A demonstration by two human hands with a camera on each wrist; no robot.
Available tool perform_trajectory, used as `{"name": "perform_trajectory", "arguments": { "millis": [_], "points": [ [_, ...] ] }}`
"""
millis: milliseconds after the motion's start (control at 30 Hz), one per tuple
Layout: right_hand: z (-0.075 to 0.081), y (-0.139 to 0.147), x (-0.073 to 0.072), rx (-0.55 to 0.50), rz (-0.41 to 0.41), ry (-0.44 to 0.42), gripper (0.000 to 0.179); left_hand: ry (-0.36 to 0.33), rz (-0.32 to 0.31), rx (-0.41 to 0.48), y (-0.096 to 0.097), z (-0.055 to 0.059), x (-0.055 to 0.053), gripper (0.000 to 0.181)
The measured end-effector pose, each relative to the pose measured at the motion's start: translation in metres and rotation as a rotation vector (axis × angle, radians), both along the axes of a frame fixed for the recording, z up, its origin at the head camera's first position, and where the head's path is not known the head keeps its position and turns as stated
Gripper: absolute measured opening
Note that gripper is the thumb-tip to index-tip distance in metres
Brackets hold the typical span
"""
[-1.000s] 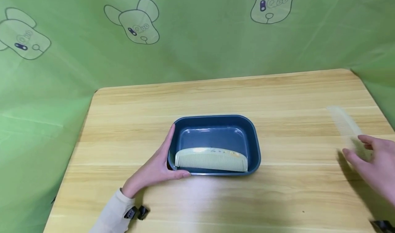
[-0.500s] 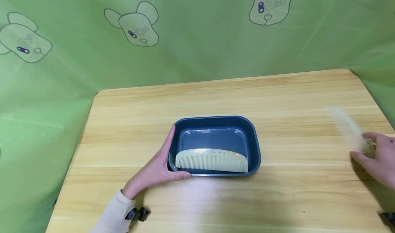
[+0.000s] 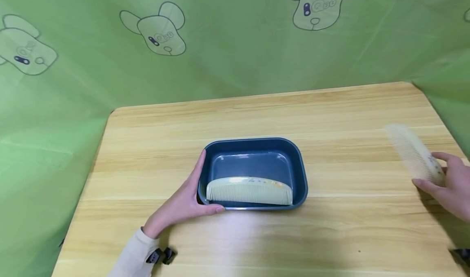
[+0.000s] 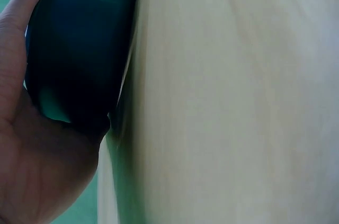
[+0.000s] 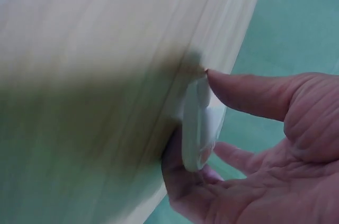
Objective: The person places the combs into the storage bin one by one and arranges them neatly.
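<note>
In the head view a blue rectangular plastic box (image 3: 249, 144) stands on the table near the middle. A pale green comb (image 3: 249, 191) lies inside it along the near wall, teeth toward me. My left hand (image 3: 183, 205) grips the box's left end, thumb along the near side and a finger on the left side; the left wrist view shows the thumb against the dark wall. At the far right my right hand (image 3: 451, 187) pinches the lower end of a second pale comb (image 3: 415, 150), which slants up and left, slightly blurred. The right wrist view shows this comb (image 5: 196, 128) end-on between thumb and fingers.
A light wood-grain table (image 3: 352, 228) carries everything, its right edge close to my right hand. Green cloth (image 3: 235, 44) with printed animal heads hangs behind and at both sides. Small black devices (image 3: 161, 255) sit at my left wrist.
The right hand has shifted slightly right, and the comb in it has turned so that more of its decorated spine shows. The left hand and the box hold still.
</note>
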State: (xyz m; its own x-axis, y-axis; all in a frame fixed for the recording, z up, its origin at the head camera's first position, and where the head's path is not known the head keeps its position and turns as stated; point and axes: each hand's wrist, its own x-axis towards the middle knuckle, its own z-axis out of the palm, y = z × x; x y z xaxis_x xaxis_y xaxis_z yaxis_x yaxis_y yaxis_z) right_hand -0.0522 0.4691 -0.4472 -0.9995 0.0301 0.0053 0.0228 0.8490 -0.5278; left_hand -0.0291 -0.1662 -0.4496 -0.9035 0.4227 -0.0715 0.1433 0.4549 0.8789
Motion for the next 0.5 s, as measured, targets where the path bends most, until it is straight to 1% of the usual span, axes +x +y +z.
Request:
{"name": "perform_trajectory", "arguments": {
  "millis": [67, 167, 233, 400, 500],
  "points": [
    [0.002, -0.005, 0.002, -0.010, 0.010, 0.013, 0.082, 0.000, -0.001, -0.003, 0.000, 0.000, 0.001, 0.144],
    [0.004, -0.012, 0.006, -0.062, 0.020, 0.019, 0.080, 0.000, -0.003, -0.003, 0.000, -0.001, 0.002, 0.144],
    [0.004, -0.015, 0.007, -0.080, 0.034, 0.042, 0.078, -0.001, 0.000, 0.001, -0.001, -0.001, 0.002, 0.144],
    [0.009, -0.023, 0.007, -0.122, 0.102, 0.104, 0.075, 0.006, 0.003, -0.008, -0.001, 0.000, 0.000, 0.144],
    [0.015, -0.030, 0.008, -0.130, 0.140, 0.084, 0.071, 0.007, 0.003, -0.005, -0.001, 0.001, -0.001, 0.144]
  ]
}}
